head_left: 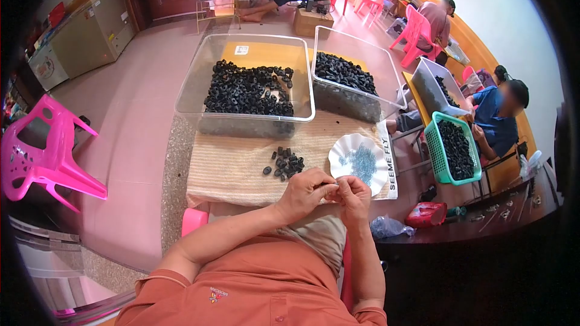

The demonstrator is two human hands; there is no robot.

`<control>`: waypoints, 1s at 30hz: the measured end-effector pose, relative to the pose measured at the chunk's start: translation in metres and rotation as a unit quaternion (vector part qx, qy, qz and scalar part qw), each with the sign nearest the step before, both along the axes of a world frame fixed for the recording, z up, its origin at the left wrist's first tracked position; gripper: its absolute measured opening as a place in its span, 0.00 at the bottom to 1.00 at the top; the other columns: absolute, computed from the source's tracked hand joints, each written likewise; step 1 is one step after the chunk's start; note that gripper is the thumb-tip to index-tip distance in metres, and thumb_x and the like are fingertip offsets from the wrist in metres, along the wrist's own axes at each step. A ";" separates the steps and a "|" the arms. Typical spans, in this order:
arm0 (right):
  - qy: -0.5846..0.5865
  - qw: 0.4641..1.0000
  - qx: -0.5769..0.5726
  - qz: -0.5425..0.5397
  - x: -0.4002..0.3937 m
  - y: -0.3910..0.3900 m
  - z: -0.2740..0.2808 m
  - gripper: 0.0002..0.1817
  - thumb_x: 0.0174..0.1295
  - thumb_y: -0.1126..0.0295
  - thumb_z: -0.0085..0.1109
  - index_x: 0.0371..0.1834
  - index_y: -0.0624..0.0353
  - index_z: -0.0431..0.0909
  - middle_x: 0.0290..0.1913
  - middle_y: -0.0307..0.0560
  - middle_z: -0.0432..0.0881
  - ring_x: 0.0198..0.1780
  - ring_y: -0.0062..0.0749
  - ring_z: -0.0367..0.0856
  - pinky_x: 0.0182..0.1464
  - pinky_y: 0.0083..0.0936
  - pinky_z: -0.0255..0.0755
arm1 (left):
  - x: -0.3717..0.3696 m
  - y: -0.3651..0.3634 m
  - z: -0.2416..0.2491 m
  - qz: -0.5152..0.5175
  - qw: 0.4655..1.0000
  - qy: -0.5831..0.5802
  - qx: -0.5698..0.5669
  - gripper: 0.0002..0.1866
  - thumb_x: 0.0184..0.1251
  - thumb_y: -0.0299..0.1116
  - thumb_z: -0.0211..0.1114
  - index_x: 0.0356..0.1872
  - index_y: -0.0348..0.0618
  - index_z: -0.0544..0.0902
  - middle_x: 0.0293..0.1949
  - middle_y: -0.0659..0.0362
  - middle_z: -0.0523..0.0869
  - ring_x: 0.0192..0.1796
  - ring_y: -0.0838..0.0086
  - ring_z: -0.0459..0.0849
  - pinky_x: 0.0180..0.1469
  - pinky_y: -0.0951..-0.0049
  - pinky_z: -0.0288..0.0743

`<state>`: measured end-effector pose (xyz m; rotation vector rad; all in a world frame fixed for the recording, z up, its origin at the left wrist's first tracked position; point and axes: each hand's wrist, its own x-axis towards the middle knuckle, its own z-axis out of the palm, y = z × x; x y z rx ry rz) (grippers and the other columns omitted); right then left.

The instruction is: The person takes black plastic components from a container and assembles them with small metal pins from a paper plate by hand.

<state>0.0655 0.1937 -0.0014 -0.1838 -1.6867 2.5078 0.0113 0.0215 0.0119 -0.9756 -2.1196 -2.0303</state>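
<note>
My left hand (pixel 306 193) and my right hand (pixel 354 197) meet above the near edge of the cloth-covered table, fingertips pinched together. Whatever sits between the fingers is too small and hidden to make out. Just beyond my left hand lies a loose pile of small black parts (pixel 288 165). A white fluted plate (pixel 336 152) holding many tiny bluish pieces (pixel 362 163) lies close behind my right hand.
Behind the pile stand two clear plastic bins (pixel 254 122) (pixel 347 106) filled with black parts. At right, a green basket (pixel 437 151) of black parts is near a seated person (pixel 498 115). A pink stool (pixel 51 157) stands at left; a red pouch (pixel 426 214) lies at lower right.
</note>
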 end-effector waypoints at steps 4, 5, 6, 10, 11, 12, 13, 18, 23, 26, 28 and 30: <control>0.048 0.995 0.086 -0.025 0.000 -0.001 0.001 0.09 0.73 0.68 0.64 0.42 0.65 0.83 0.35 0.42 0.86 0.35 0.23 0.85 0.41 0.21 0.83 | 0.003 -0.002 0.007 -0.042 0.994 -0.100 0.002 0.09 0.70 0.32 0.70 0.39 0.34 0.88 0.32 0.55 0.87 0.33 0.74 0.85 0.36 0.72 0.77; 0.050 0.993 0.100 -0.029 0.001 -0.002 0.003 0.09 0.73 0.68 0.64 0.42 0.65 0.82 0.36 0.41 0.86 0.36 0.23 0.84 0.42 0.20 0.81 | 0.002 -0.001 0.009 -0.053 0.988 -0.143 0.008 0.10 0.70 0.32 0.70 0.39 0.34 0.88 0.32 0.56 0.87 0.32 0.76 0.85 0.35 0.73 0.77; 0.053 0.992 0.114 -0.033 0.002 -0.002 0.003 0.09 0.73 0.69 0.63 0.42 0.65 0.82 0.36 0.41 0.85 0.37 0.22 0.84 0.43 0.20 0.80 | 0.002 -0.001 0.009 -0.064 0.980 -0.186 0.013 0.10 0.71 0.33 0.70 0.39 0.33 0.88 0.31 0.57 0.87 0.31 0.78 0.84 0.34 0.74 0.77; 0.090 0.971 0.214 -0.064 0.002 0.002 -0.003 0.07 0.73 0.71 0.63 0.42 0.66 0.81 0.38 0.39 0.84 0.40 0.20 0.80 0.45 0.17 0.74 | -0.002 0.001 0.005 -0.090 0.972 -0.218 0.020 0.10 0.73 0.33 0.68 0.38 0.34 0.88 0.28 0.60 0.87 0.28 0.82 0.82 0.31 0.76 0.76; 0.095 0.964 0.236 -0.073 0.002 0.001 -0.003 0.07 0.73 0.72 0.63 0.41 0.66 0.81 0.39 0.38 0.83 0.40 0.20 0.79 0.44 0.17 0.73 | -0.002 0.002 0.004 -0.093 0.971 -0.220 0.021 0.10 0.73 0.33 0.67 0.38 0.34 0.88 0.27 0.61 0.87 0.28 0.82 0.82 0.31 0.77 0.76; 0.099 0.958 0.258 -0.081 0.003 0.000 -0.003 0.06 0.72 0.72 0.63 0.41 0.66 0.81 0.39 0.38 0.83 0.40 0.19 0.78 0.44 0.16 0.72 | -0.003 0.002 0.004 -0.096 0.970 -0.222 0.022 0.10 0.74 0.33 0.67 0.39 0.34 0.88 0.27 0.61 0.87 0.28 0.83 0.82 0.30 0.77 0.76; 0.106 0.956 0.260 -0.087 0.003 -0.001 -0.002 0.06 0.72 0.73 0.63 0.41 0.66 0.81 0.38 0.38 0.82 0.40 0.19 0.77 0.44 0.17 0.72 | -0.003 0.002 0.002 -0.099 0.969 -0.224 0.023 0.10 0.74 0.33 0.67 0.39 0.34 0.88 0.27 0.61 0.86 0.28 0.83 0.82 0.31 0.78 0.76; 0.142 0.929 0.320 -0.120 0.004 -0.007 0.004 0.02 0.71 0.78 0.60 0.39 0.65 0.79 0.35 0.38 0.80 0.38 0.21 0.76 0.42 0.19 0.72 | -0.007 0.002 0.003 -0.120 0.964 -0.237 -0.001 0.11 0.75 0.34 0.66 0.40 0.35 0.87 0.27 0.62 0.86 0.28 0.84 0.82 0.31 0.78 0.76; 0.160 0.909 0.332 -0.195 -0.003 0.000 -0.007 0.01 0.70 0.81 0.57 0.40 0.66 0.79 0.35 0.42 0.81 0.37 0.25 0.81 0.42 0.21 0.75 | -0.007 0.005 0.009 -0.093 0.968 -0.230 -0.040 0.11 0.72 0.34 0.68 0.39 0.35 0.88 0.26 0.57 0.87 0.28 0.78 0.84 0.32 0.74 0.77; 0.124 0.929 0.279 -0.210 -0.003 0.009 -0.002 0.03 0.74 0.77 0.58 0.44 0.66 0.79 0.39 0.42 0.83 0.41 0.25 0.87 0.47 0.22 0.79 | -0.010 0.010 0.004 -0.031 0.988 -0.129 -0.075 0.10 0.66 0.34 0.70 0.38 0.36 0.89 0.31 0.46 0.88 0.33 0.59 0.89 0.38 0.63 0.79; 0.117 0.928 0.276 -0.223 -0.001 0.018 0.001 0.05 0.74 0.75 0.59 0.44 0.67 0.79 0.40 0.42 0.83 0.40 0.25 0.86 0.46 0.21 0.79 | -0.016 0.014 0.003 -0.017 0.993 -0.048 -0.107 0.10 0.66 0.34 0.70 0.38 0.37 0.89 0.32 0.46 0.88 0.36 0.55 0.88 0.39 0.61 0.79; 0.123 0.927 0.266 -0.235 -0.001 0.026 0.003 0.08 0.74 0.72 0.61 0.45 0.68 0.80 0.39 0.42 0.83 0.39 0.24 0.86 0.45 0.21 0.80 | -0.024 0.022 -0.001 -0.005 0.988 0.033 -0.149 0.09 0.66 0.34 0.69 0.36 0.39 0.89 0.34 0.47 0.87 0.39 0.51 0.87 0.42 0.58 0.79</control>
